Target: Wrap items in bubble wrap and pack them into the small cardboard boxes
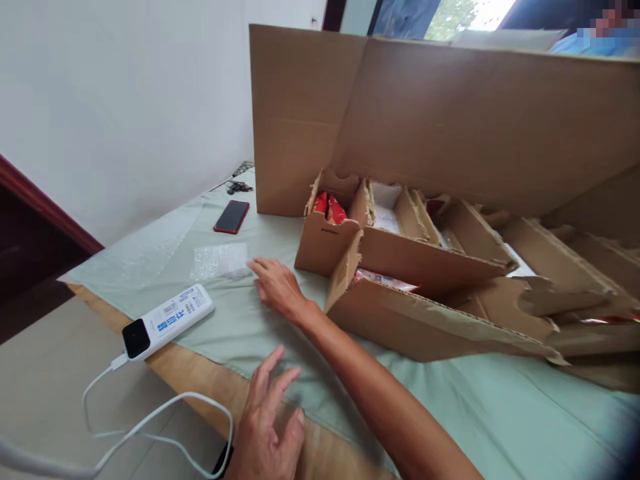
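Note:
My right hand (pixel 277 288) reaches across the pale green cloth, its fingers stretched toward a small piece of bubble wrap (pixel 220 260). The fingertips are at the right edge of the wrap; whether they touch it I cannot tell. Thumb and fingers are apart, with nothing visible between them. Close to the front edge, my left hand (pixel 273 420) hovers with spread, slightly bent fingers and holds nothing. Left of my hands lies a white power bank (pixel 170 321) with blue lettering and a dark display.
A dark phone (pixel 232 217) with a red edge lies behind the wrap. Divided cardboard boxes (pixel 390 327) hold red packets (pixel 330 208) and white contents. Tall cardboard panels (pixel 440 113) stand behind them. A white cable (pixel 195 398) loops off the front edge. Part of a person shows top right.

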Demonstrator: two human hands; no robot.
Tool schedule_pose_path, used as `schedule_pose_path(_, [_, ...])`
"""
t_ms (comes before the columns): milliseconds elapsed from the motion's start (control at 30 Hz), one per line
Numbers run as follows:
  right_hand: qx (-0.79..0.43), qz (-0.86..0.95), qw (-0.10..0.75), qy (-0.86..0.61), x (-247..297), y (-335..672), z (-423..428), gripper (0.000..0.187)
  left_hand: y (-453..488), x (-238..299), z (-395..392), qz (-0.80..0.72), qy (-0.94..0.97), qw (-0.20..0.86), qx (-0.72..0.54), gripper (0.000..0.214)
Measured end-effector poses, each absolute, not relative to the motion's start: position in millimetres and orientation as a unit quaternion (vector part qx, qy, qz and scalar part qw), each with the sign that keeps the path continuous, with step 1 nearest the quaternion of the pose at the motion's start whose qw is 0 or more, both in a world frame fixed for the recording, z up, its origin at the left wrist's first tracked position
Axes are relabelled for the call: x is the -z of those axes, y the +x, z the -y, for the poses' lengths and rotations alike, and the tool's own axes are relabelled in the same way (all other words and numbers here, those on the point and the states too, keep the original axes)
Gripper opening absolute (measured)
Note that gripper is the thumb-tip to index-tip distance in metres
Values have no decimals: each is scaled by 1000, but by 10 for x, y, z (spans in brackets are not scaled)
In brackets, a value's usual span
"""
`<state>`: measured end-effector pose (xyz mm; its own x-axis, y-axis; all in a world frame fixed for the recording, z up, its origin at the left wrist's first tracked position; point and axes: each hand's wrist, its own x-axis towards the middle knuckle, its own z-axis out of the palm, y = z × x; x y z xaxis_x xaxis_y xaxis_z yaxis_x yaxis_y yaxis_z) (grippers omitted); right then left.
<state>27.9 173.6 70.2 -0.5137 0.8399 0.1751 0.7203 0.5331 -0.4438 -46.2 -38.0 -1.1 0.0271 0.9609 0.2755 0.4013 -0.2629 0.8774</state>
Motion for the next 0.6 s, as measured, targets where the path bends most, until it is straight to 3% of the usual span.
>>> schedule_pose_path(67, [-189, 842, 204, -463, -650, -12, -2068, 46, -505, 10, 379, -535, 620, 326, -473, 43])
schedule_pose_path(233, [-235, 778, 275, -514, -561, -147, -2247, 23, -707, -85, 250, -531, 471, 474, -521, 32])
schedule_pose_path(400, [-338, 671, 411, -517, -591, 368, -1414, 34, -867, -339, -9, -448, 176, 654, -584, 63])
schedule_pose_path(500, [-479, 514, 535, -470, -601, 681, -740, 24, -785, -509, -100, -401, 145, 687, -588, 60])
schedule_pose_path(600, [-515, 433, 569, -472, -599, 937, -174, 15, -618, -589, -83, -402, 140, 703, -569, 55])
